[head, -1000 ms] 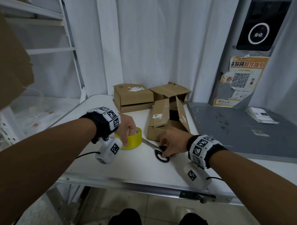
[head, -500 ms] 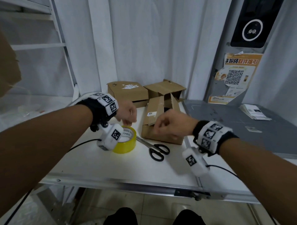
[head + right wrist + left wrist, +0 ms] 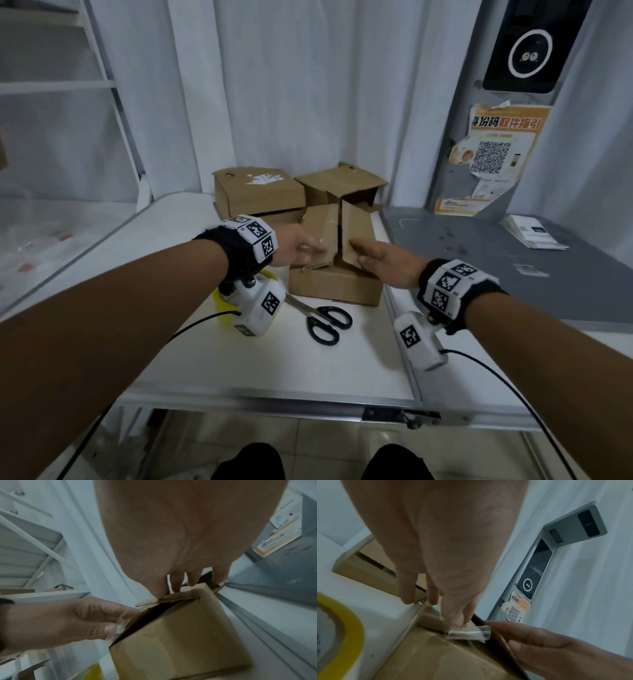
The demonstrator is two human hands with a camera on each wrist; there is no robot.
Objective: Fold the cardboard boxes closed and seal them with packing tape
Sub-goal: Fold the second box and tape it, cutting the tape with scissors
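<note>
— Cardboard box, the nearest one, sits on the white table close to its right edge, both top flaps standing up. Black scissors lie just in front of it, and a yellow tape roll is at its left, half hidden under the wrist camera.

— And the hands?

— The left hand is on the left flap, thumb and fingers closed around its near edge where a scrap of old clear tape hangs. The right hand has fingers nearly straight, lying flat against the outside of the right flap; gripping nothing, only pressing.

— Behind that?

— Two more boxes: a closed box back left, and an open box with its flap up, touching the near one. Beyond them, a white curtain.
</note>
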